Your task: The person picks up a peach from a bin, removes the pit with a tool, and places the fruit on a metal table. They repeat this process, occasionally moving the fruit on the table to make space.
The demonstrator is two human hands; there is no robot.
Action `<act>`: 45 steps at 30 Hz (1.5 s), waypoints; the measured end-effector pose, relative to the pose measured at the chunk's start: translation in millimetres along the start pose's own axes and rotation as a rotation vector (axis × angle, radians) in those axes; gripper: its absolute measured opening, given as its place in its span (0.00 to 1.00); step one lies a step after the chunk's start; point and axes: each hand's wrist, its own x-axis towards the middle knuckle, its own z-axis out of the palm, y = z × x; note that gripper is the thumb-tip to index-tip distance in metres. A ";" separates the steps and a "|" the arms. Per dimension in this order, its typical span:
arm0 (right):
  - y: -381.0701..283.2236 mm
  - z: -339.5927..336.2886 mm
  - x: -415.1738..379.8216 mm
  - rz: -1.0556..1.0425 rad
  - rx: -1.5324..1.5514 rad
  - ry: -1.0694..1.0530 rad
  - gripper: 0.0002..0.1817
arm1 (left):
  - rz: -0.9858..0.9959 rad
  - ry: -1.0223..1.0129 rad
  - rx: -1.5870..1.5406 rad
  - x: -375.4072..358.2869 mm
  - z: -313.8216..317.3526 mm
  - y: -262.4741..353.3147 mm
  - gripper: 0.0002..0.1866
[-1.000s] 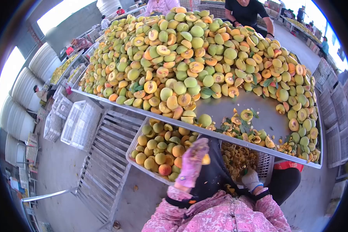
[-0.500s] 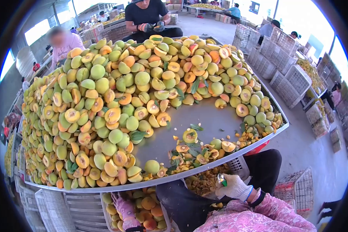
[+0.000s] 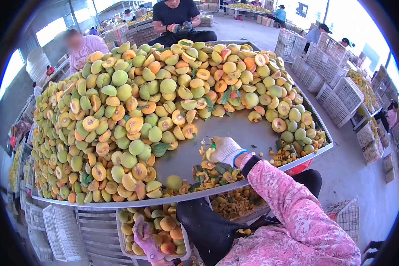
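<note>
My right hand (image 3: 224, 150), in a white glove, is over the bare metal of the table (image 3: 244, 131), closed round a small tool with a green part showing by the fingers. Yellow fruit pieces (image 3: 207, 154) touch its fingertips. Low in the view, my left hand (image 3: 142, 235), in a pinkish glove, is over a crate (image 3: 188, 248) of peach-like fruit (image 3: 167, 224); its fingers are partly seen and what they hold, if anything, is unclear. A big heap of halved and whole fruit (image 3: 119, 111) covers the table's left and back.
A crate of peelings and cut pieces (image 3: 235, 201) stands by my legs, below the table edge. Across the table a person in black (image 3: 177, 20) works with gloved hands; another in pink (image 3: 86, 48) is at the left. Stacked crates (image 3: 328, 66) stand at the right.
My right hand has moved from above the peelings crate up and left onto the table, with the tool. My left hand has shifted slightly down in the fruit crate.
</note>
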 end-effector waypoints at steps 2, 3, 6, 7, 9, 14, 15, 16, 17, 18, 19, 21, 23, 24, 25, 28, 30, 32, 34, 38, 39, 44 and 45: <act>-28.0 -32.1 -22.6 0.036 0.119 -0.142 0.22 | 0.053 -0.042 -0.047 -17.8 22.5 27.9 0.17; -35.1 -40.4 -37.2 0.056 0.371 -0.162 0.21 | 0.076 -0.080 -0.101 -25.5 36.7 38.5 0.16; -43.6 -46.8 -95.1 0.159 1.046 -0.300 0.21 | -0.027 -0.238 -0.424 -44.6 88.1 61.4 0.17; -45.9 -48.6 -111.0 0.199 1.210 -0.395 0.23 | -0.035 -0.279 -0.446 -49.0 109.5 66.1 0.22; -45.2 -41.9 -138.9 0.199 1.371 -0.436 0.23 | -0.182 -0.374 -0.688 -64.2 150.3 77.7 0.32; -29.0 -31.7 -173.7 -0.083 0.661 -0.067 0.21 | -0.335 -0.566 -0.971 -87.0 188.8 78.2 0.26; -22.9 -33.5 -176.7 -0.221 0.375 0.108 0.23 | -0.209 -0.541 -0.717 -89.1 195.0 61.8 0.25; -18.5 -35.9 -176.3 -0.139 0.357 0.077 0.24 | -0.082 -0.514 -0.462 -91.8 198.2 60.8 0.24; -12.8 -42.9 -181.2 -0.124 0.391 0.082 0.22 | -0.231 -0.498 -0.656 -94.6 197.0 61.6 0.24; -10.9 -51.0 -189.2 -0.099 0.364 0.068 0.22 | -0.381 -0.472 -0.852 -95.5 194.3 64.2 0.24; -9.2 -56.1 -195.3 -0.075 0.337 0.053 0.22 | -0.533 -0.439 -1.045 -97.0 192.0 70.5 0.24; -5.7 -53.0 -204.7 -0.115 0.219 -0.081 0.25 | -0.507 -0.445 -1.030 -100.6 190.6 74.2 0.24; 1.0 -35.0 -212.8 -0.188 0.196 -0.127 0.27 | -0.473 -0.456 -0.935 -102.4 191.1 72.6 0.25; 2.1 -25.0 -215.1 -0.163 0.211 -0.151 0.27 | -0.473 -0.437 -0.896 -105.8 191.9 77.1 0.26; -1.2 -21.8 -215.6 -0.140 0.224 -0.175 0.28 | -0.479 -0.426 -0.856 -107.7 191.9 78.5 0.26; -5.7 -22.7 -218.3 -0.149 0.333 -0.213 0.25 | -0.451 -0.397 -0.732 -111.1 190.5 78.7 0.27; -6.0 -12.3 -219.3 -0.146 0.401 -0.211 0.25 | -0.380 -0.385 -0.645 -112.4 190.9 75.2 0.27; -8.8 -11.4 -219.5 -0.173 0.492 -0.224 0.27 | -0.384 -0.364 -0.637 -111.8 190.0 69.7 0.27; -8.4 0.9 -218.3 -0.155 0.499 -0.236 0.26 | -0.383 -0.345 -0.610 -111.4 189.0 65.3 0.27; -16.1 24.6 -211.1 -0.204 0.453 -0.255 0.18 | -0.377 -0.358 -0.563 -106.6 184.6 47.2 0.25; -11.7 45.2 -208.3 -0.249 0.403 -0.232 0.15 | -0.379 -0.370 -0.563 -104.0 182.0 39.8 0.24; -0.3 96.6 -205.8 -0.435 0.246 -0.219 0.09 | -0.433 -0.399 -0.532 -96.8 171.0 23.7 0.22; 0.7 98.1 -207.0 -0.464 0.224 -0.242 0.09 | -0.444 -0.410 -0.527 -96.7 169.6 22.9 0.22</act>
